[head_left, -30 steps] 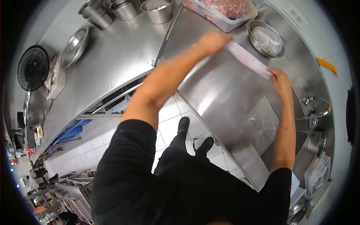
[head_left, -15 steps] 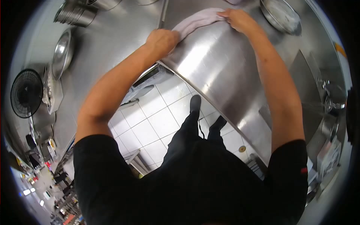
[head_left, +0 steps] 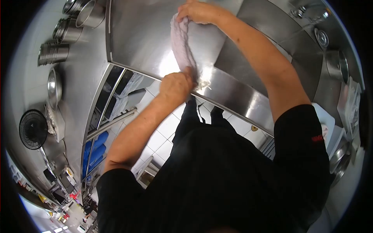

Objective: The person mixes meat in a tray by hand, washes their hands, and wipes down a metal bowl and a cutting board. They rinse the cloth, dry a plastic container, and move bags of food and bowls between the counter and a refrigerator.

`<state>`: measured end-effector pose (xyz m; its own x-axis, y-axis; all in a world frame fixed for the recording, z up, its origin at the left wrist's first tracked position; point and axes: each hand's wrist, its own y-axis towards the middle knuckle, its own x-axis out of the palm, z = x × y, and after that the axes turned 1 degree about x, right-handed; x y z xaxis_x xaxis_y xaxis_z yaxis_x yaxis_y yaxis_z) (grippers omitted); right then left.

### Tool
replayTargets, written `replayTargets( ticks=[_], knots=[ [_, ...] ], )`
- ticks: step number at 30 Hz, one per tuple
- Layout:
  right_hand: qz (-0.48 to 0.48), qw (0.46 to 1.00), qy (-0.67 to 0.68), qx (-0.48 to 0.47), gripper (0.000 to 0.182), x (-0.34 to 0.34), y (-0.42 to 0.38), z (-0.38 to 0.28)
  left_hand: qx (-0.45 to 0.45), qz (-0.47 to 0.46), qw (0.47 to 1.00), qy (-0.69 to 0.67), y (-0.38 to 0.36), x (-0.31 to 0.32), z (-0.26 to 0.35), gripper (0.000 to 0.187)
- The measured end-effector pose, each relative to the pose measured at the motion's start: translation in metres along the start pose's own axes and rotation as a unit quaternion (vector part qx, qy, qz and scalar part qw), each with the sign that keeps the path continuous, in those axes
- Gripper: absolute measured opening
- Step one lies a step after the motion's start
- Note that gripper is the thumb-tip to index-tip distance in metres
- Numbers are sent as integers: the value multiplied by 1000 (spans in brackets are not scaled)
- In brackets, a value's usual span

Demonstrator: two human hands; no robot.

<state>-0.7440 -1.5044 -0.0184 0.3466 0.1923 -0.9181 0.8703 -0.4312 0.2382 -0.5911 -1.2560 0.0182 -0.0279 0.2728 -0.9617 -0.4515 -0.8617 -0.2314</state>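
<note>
A pale pinkish cloth is stretched between my two hands on the stainless steel counter. My left hand is closed round its near end, at the counter's front edge. The far end is gripped by my right hand, near the top of the view. Just right of my left hand, a small pile of pale wet scraps lies by the edge, against the cloth.
Sink basins lie to the right, with a faucet behind. Metal pots, a steel bowl and a black fan stand along the left. Blue items sit on a shelf below the left counter.
Both hands have moved left and the cloth has swung from lying across the counter to pointing toward me. My left hand came down to the front edge, where pale scraps now show. The view turned right.
</note>
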Motion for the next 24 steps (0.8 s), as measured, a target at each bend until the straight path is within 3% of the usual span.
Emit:
replayTargets(
  ticks=[2,4,8,10,14,15,17,20,21,24],
  knots=[
    [-1,998,16,62,31,-7,-29,-13,-48,-74,995,-45,7,-4,51,49],
    [-28,996,23,85,23,-22,-57,-26,-55,-71,991,-101,12,13,92,51],
    [-38,996,-11,83,16,-36,-116,-31,45,47,991,-115,27,55,172,39],
    [-129,979,-56,150,14,-52,-146,-35,108,68,983,-135,38,63,202,32],
    [-133,925,-87,344,15,-60,-246,-41,263,147,944,-135,71,70,216,13],
    [-106,911,-83,390,15,-63,-274,-39,278,111,939,-166,90,64,209,22],
    [-40,886,-99,451,8,-57,-329,-31,255,150,927,-231,138,69,192,28],
    [-60,788,-17,613,24,-63,-377,-34,133,-6,934,-332,231,31,176,30],
    [-32,780,7,625,32,-65,-380,-34,96,-36,936,-338,263,27,174,30],
    [80,765,77,634,59,-72,-382,-26,101,-112,922,-356,327,-4,188,33]
  ],
)
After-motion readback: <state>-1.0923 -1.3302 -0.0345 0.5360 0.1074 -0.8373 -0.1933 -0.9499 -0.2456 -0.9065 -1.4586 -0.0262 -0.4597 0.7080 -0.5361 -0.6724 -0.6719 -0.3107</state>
